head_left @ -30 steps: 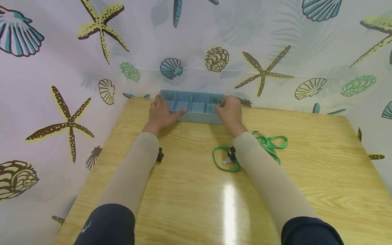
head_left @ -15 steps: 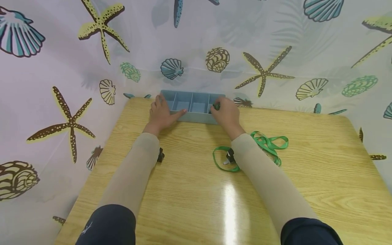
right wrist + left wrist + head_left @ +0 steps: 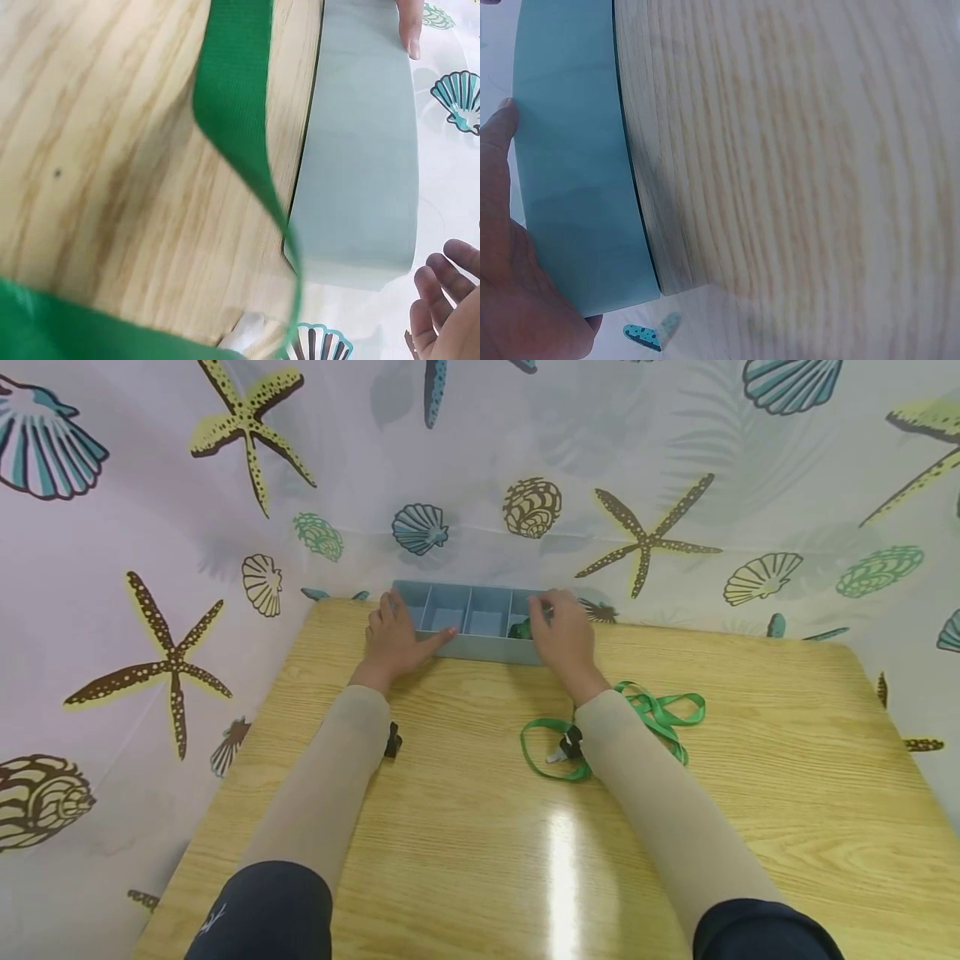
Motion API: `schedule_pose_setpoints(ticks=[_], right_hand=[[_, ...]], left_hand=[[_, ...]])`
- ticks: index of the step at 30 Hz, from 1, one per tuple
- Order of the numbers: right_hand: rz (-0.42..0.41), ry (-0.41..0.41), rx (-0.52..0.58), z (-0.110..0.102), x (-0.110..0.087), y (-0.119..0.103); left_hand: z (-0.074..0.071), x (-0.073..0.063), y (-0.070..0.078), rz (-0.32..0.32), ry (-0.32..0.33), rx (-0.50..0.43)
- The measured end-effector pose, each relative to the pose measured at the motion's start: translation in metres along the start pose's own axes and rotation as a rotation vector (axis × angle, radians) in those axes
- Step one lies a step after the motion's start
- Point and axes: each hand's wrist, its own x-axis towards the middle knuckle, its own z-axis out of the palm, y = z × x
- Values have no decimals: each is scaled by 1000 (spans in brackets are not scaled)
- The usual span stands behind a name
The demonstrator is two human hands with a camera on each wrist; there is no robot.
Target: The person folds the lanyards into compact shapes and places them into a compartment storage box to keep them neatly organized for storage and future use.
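A blue-grey divided box (image 3: 487,648) stands at the table's back edge, its compartments in one row. My left hand (image 3: 392,639) rests on its left end, fingers extended along the side and thumb lying on the front rim. In the left wrist view that thumb (image 3: 502,124) touches the top edge of the box wall. A small green bundle (image 3: 520,630), its kind unclear, lies in the rightmost compartment. Beside it, my right hand (image 3: 564,635) is over the box's right end. The right wrist view shows its fingers loosely bent and holding nothing.
A green ribbon lanyard (image 3: 660,714) lies loosely looped on the wooden table (image 3: 450,827), partly under the right forearm. A silvery clip (image 3: 557,756) shows near the right wrist. A shell-patterned cloth (image 3: 480,460) hangs directly behind the box.
The green bundle was in my right fingers and now lies in the rightmost compartment, released. My right hand has shifted slightly right. The left hand and box have stayed still.
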Motion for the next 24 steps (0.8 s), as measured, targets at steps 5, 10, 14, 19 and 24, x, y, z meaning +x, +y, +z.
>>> schedule_pose_setpoints(ticks=[5, 10, 14, 19, 24], right_hand=[[-6, 36, 42, -7, -3, 5], [-30, 76, 68, -18, -5, 9], [-51, 96, 98, -31, -8, 10], [-48, 119, 136, -50, -16, 9], [-26, 117, 181, -67, -26, 11]], left_hand=[[-1, -3, 2, 0, -1, 1], [-1, -3, 2, -2, -6, 1], [-1, -2, 3, -7, -11, -1], [-1, -1, 2, -10, -9, 0], [1, -1, 1, -5, -2, -3]])
